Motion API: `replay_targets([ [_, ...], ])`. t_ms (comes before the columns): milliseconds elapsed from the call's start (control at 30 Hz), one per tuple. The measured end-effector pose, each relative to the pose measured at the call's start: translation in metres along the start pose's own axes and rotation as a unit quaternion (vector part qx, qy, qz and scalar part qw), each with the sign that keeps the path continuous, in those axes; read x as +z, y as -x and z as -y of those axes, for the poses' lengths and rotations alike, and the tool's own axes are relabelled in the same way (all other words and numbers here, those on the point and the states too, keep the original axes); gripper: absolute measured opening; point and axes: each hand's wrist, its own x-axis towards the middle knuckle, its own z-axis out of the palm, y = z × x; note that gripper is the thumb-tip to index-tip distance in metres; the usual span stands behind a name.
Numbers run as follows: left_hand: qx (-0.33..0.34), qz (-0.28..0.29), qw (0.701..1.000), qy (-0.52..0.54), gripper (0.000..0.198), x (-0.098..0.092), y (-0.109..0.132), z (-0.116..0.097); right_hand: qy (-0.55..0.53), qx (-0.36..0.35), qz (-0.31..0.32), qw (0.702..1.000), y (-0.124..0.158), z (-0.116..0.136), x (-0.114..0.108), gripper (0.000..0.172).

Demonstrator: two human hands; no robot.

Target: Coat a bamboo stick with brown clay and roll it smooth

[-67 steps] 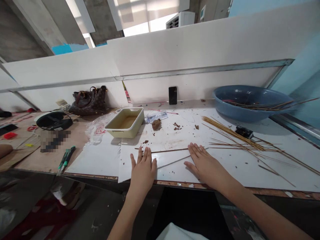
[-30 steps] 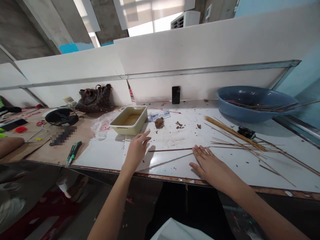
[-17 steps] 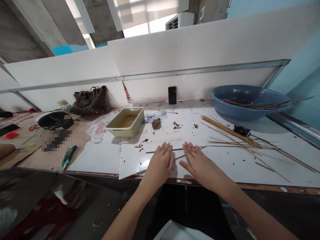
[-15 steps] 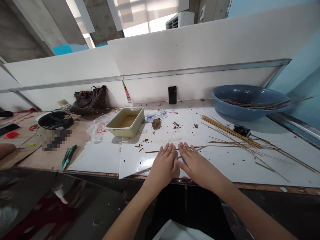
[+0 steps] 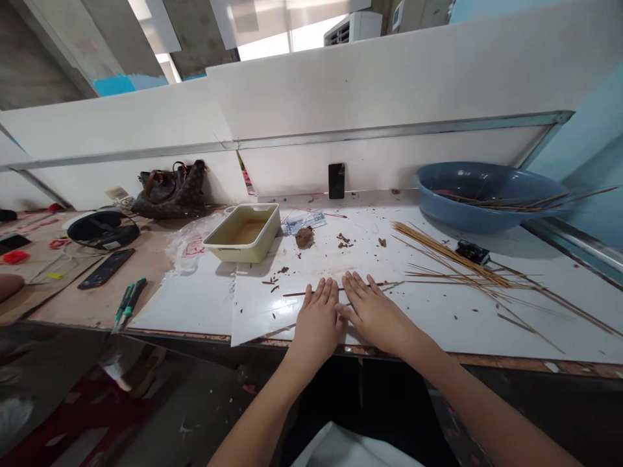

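Observation:
My left hand [image 5: 318, 318] and my right hand [image 5: 372, 314] lie flat, side by side, palms down over the white board [image 5: 195, 305], thumbs close together. A thin brown stick [image 5: 296, 294] runs crosswise beneath the fingers of both hands, its ends showing on either side. Another thin stick [image 5: 280, 331] shows at the left, nearer the board's front edge. Behind my hands sit a brown lump [image 5: 304, 238] and small brown crumbs [image 5: 344, 241]. To the right lies a bundle of thin tan sticks [image 5: 438, 250]. What is under my palms is hidden.
A pale green basin [image 5: 238, 251] of brownish liquid stands back left, a blue tub [image 5: 487, 220] with sticks back right. A phone [image 5: 336, 181] leans on the partition. Leftward are a handbag [image 5: 170, 194], green-handled tools [image 5: 130, 303] and a dark phone [image 5: 106, 268]. Someone's hand [image 5: 10, 284] shows far left.
Both hands have shifted slightly left on the board and remain flat. The whole view has tilted a little.

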Motion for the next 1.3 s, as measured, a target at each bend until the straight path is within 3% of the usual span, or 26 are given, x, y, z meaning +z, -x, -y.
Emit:
replay_targets([
  [100,-0.01,-0.016,1.0,-0.003,0.06,-0.001,-0.003,-0.001,0.011,0.006,-0.006,1.0,-0.005,-0.002,0.0,0.084],
  [333,-0.009,-0.018,1.0,-0.017,0.056,0.002,0.04,-0.013,0.017,-0.034,-0.055,0.998,0.041,-0.001,0.02,0.078],
  [600,-0.048,-0.019,0.998,-0.029,0.053,-0.01,0.006,0.001,0.037,-0.005,-0.026,0.999,0.002,-0.013,0.006,0.081],
  [867,-0.031,-0.035,0.999,-0.027,0.053,-0.008,0.042,-0.003,0.036,-0.038,-0.066,0.996,0.043,-0.01,0.019,0.077],
  [1000,-0.036,-0.044,0.998,-0.027,0.05,-0.014,0.036,-0.005,0.073,-0.062,-0.115,0.989,0.031,-0.031,0.005,0.07],
  [1133,-0.016,-0.047,0.999,-0.022,0.048,-0.017,0.031,-0.006,0.116,-0.053,-0.154,0.98,0.022,-0.07,-0.008,0.044],
  [1300,0.017,-0.063,0.998,-0.025,0.047,-0.014,0.015,-0.003,0.066,-0.067,-0.181,0.979,0.025,-0.09,-0.008,0.028],
])
